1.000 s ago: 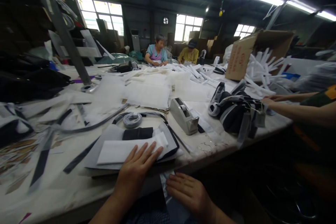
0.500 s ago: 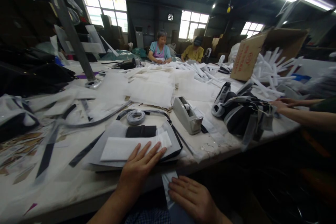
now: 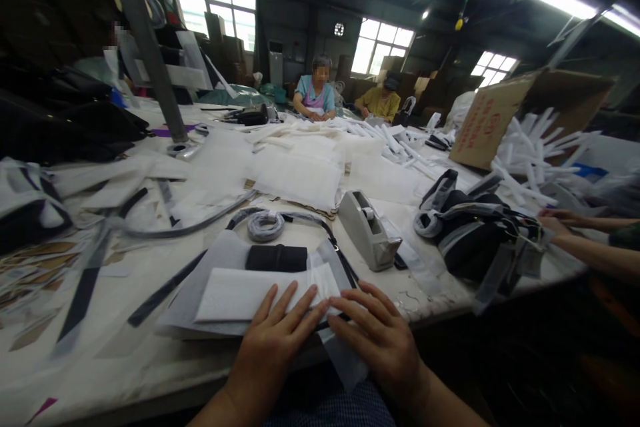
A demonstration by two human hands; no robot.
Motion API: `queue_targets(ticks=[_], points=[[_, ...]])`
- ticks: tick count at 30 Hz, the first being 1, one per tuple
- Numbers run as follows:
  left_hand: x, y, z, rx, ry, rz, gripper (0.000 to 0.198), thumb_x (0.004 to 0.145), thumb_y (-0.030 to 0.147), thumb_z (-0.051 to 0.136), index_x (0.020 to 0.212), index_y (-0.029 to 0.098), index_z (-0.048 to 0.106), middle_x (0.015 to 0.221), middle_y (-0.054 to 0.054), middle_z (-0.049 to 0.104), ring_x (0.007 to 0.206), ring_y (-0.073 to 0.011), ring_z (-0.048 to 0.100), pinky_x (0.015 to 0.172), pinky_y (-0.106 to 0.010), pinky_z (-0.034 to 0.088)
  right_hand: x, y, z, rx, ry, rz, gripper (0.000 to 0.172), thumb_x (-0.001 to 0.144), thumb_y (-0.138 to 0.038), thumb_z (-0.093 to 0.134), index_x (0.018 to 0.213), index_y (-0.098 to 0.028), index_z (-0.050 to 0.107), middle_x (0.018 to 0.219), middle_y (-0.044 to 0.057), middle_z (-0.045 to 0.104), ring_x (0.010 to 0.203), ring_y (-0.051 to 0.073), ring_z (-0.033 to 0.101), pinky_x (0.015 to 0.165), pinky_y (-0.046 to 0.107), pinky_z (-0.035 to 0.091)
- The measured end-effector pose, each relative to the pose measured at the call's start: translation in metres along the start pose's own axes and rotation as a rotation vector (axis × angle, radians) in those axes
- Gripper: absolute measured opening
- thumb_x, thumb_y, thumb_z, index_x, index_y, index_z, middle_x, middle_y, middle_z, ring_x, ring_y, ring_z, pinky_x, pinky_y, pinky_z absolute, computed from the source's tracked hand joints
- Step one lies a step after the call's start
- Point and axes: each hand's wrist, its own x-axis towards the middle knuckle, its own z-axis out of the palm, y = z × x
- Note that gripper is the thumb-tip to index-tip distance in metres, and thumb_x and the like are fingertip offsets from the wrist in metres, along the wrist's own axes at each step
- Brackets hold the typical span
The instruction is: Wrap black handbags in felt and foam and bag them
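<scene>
My left hand [image 3: 283, 333] lies with fingers spread on a folded white foam sheet [image 3: 230, 297]. Fingers outstretched, my right hand [image 3: 383, 337] rests at the right end of that sheet, over a clear plastic strip [image 3: 345, 357] that hangs past the table edge. Beneath the sheet is a flat black-edged piece, possibly a bag, covered with translucent wrapping [image 3: 183, 310]. A black rolled piece with a band [image 3: 277, 258] sits just behind the sheet. Beyond it lie a plastic-wrapped coil [image 3: 265, 227] and a dark wrapped strap [image 3: 327, 230].
A grey tape dispenser [image 3: 365, 233] stands right of the bundle. Further right are wrapped black bags [image 3: 473, 240], a co-worker's hands [image 3: 560, 220] and a tilted carton [image 3: 485, 123] of white foam tubes. Foam sheets [image 3: 300, 170] are piled behind; a metal post [image 3: 155, 53] rises at left.
My right hand has moved up from below the table edge onto the right end of the foam sheet, bringing the clear strip along. My left hand stays on the sheet.
</scene>
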Motion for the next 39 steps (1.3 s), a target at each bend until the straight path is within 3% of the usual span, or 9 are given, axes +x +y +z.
queue_targets(ticks=[2,9,14,19,21,24,29,35,39], points=[[0.0,0.001,0.002,-0.013,0.018,-0.004,0.043,0.103,0.023,0.034,0.143,0.034,0.044,0.149,0.004,0.047,0.131,-0.0244,0.051,0.105,-0.047,0.045,0.004,0.009,0.007,0.037,-0.027,0.009,0.026,0.099,-0.012,0.047,0.111,-0.015,0.07,0.121,0.013,0.07,0.118,0.025,0.061,0.104,0.048,0.048],[0.003,-0.001,0.003,-0.052,0.085,-0.032,0.042,0.104,0.026,0.031,0.142,0.032,0.047,0.151,0.003,0.045,0.132,-0.0221,0.05,0.107,-0.044,0.043,0.008,0.022,0.02,0.156,-0.056,0.091,0.019,0.098,-0.013,0.053,0.111,-0.013,0.066,0.098,0.01,0.075,0.091,0.017,0.072,0.079,0.028,0.06],[0.001,-0.007,0.003,0.018,0.049,0.027,0.046,0.102,0.018,0.03,0.145,0.03,0.043,0.152,0.004,0.043,0.131,-0.0234,0.051,0.104,-0.043,0.046,0.006,0.02,0.019,0.111,-0.018,0.077,0.019,0.098,-0.012,0.05,0.109,-0.012,0.067,0.098,0.011,0.076,0.095,0.019,0.071,0.086,0.031,0.059],[0.002,-0.006,0.004,0.01,0.074,0.027,0.044,0.104,0.023,0.028,0.143,0.032,0.045,0.149,0.006,0.048,0.13,-0.0221,0.052,0.107,-0.042,0.042,0.012,0.023,0.013,0.026,-0.065,-0.089,0.017,0.095,-0.008,0.052,0.104,-0.01,0.066,0.115,0.015,0.072,0.119,0.029,0.061,0.102,0.051,0.051],[0.004,-0.004,0.005,-0.031,0.11,-0.01,0.043,0.105,0.024,0.026,0.139,0.032,0.051,0.145,0.006,0.052,0.129,-0.021,0.053,0.111,-0.042,0.036,0.015,0.024,0.013,0.086,-0.09,-0.109,0.017,0.095,-0.007,0.052,0.106,-0.008,0.065,0.111,0.016,0.073,0.111,0.025,0.066,0.097,0.044,0.055],[0.006,-0.004,0.006,-0.095,0.167,-0.051,0.043,0.105,0.025,0.026,0.133,0.032,0.057,0.141,0.007,0.056,0.128,-0.0189,0.054,0.117,-0.041,0.03,0.016,0.026,0.017,0.15,-0.104,-0.031,0.018,0.096,-0.009,0.052,0.11,-0.009,0.063,0.098,0.013,0.075,0.088,0.018,0.072,0.079,0.029,0.06],[0.008,-0.01,0.001,-0.093,0.156,-0.006,0.042,0.104,0.019,0.029,0.133,0.025,0.058,0.139,0.004,0.059,0.125,-0.0166,0.056,0.117,-0.037,0.032,0.014,0.021,0.023,0.169,-0.114,0.189,0.017,0.096,-0.014,0.053,0.107,-0.018,0.066,0.087,0.005,0.074,0.072,0.014,0.069,0.065,0.022,0.055],[0.005,-0.013,0.002,-0.156,0.161,0.016,0.04,0.102,0.014,0.031,0.122,0.021,0.065,0.135,0.001,0.062,0.126,-0.0158,0.055,0.122,-0.037,0.022,0.013,0.019,0.023,0.367,-0.287,0.513,0.029,0.089,-0.007,0.048,0.102,-0.024,0.067,0.092,0.002,0.07,0.078,0.015,0.066,0.07,0.021,0.052],[0.004,-0.013,0.006,-0.229,0.159,-0.01,0.04,0.102,0.013,0.03,0.121,0.02,0.065,0.129,-0.001,0.066,0.126,-0.0166,0.055,0.122,-0.039,0.02,0.014,0.025,0.025,0.377,-0.336,0.569,0.033,0.079,-0.004,0.05,0.096,-0.024,0.069,0.091,0.002,0.069,0.085,0.017,0.064,0.075,0.024,0.051]])
